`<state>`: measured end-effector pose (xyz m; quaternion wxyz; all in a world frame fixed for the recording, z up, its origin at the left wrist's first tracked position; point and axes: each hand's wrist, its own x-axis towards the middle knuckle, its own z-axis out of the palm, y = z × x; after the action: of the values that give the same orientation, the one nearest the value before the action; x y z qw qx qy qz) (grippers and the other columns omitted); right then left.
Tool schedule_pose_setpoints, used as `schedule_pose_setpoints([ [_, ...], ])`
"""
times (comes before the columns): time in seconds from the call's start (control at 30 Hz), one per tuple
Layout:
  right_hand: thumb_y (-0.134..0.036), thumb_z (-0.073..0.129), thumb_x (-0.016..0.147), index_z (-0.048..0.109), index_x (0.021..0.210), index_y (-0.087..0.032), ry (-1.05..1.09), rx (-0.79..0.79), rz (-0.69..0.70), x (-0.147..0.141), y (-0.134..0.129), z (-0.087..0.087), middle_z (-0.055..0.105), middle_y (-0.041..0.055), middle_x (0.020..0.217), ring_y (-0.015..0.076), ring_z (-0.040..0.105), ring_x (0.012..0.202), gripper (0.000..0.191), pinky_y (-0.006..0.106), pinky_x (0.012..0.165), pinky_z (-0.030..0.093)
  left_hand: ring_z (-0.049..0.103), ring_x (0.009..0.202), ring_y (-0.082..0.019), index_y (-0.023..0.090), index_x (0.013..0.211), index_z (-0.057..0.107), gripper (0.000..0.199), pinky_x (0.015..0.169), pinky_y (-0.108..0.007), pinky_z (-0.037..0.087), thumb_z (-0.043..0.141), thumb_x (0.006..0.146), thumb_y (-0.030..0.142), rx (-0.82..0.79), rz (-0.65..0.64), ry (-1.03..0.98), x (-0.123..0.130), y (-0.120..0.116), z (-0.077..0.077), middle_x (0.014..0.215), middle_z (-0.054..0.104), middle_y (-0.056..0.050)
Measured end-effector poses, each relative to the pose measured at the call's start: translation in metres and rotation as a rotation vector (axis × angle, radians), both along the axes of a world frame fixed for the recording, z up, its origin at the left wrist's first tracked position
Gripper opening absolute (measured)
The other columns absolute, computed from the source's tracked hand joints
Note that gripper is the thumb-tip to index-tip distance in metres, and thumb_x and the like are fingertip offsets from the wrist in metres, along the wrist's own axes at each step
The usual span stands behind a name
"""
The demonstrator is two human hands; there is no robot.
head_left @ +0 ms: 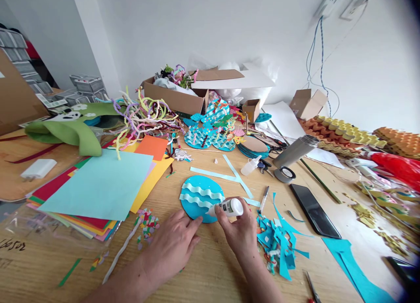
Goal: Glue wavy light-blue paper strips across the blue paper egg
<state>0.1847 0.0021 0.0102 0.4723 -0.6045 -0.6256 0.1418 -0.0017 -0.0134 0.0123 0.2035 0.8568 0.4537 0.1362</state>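
Note:
A round blue disc (197, 212) lies on the wooden table, with two pale wavy strips (201, 190) across it. My right hand (241, 228) grips a white glue bottle (232, 206), tilted so its nozzle points left at the disc's lower right part. My left hand (173, 241) rests at the disc's lower left edge, its index fingertip on the blue surface and the other fingers partly curled, holding nothing. Behind the disc lie pale blue straight strips (215, 174).
Stacked coloured paper (98, 184) lies at left, with pipe cleaners (147, 114) behind. Blue scraps (278, 237), a phone (315, 210) and scissors (312, 287) are at right. A steel flask (295, 152) leans beyond them. Cardboard boxes (173, 96) stand by the wall.

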Motion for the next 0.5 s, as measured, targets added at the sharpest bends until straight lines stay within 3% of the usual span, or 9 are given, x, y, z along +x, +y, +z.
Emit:
schedule_pose_setpoints([
  [0.23,-0.038,0.067,0.077,0.057,0.078,-0.020,0.069,0.012,-0.061,-0.0001,-0.0004,0.0044,0.064,-0.0004,0.067,0.0146,0.060,0.057,0.020,0.024,0.053,0.048,0.054,0.112,-0.027,0.023,0.127,0.053,0.038,0.094,-0.045,0.048,0.052,0.089,0.019,0.020,-0.013,-0.009,-0.0009,-0.0008,0.0006,0.119,0.062,-0.006],
  [0.5,-0.042,0.068,0.075,0.058,0.077,-0.018,0.294,-0.041,-0.123,0.0021,0.0015,0.0086,0.063,0.0005,0.061,0.0147,0.058,0.052,0.026,0.024,0.047,0.046,0.056,0.105,-0.026,0.020,0.126,0.054,0.037,0.089,-0.042,0.049,0.052,0.089,0.018,0.071,0.007,0.002,-0.0007,-0.0002,0.0004,0.111,0.065,-0.007],
])
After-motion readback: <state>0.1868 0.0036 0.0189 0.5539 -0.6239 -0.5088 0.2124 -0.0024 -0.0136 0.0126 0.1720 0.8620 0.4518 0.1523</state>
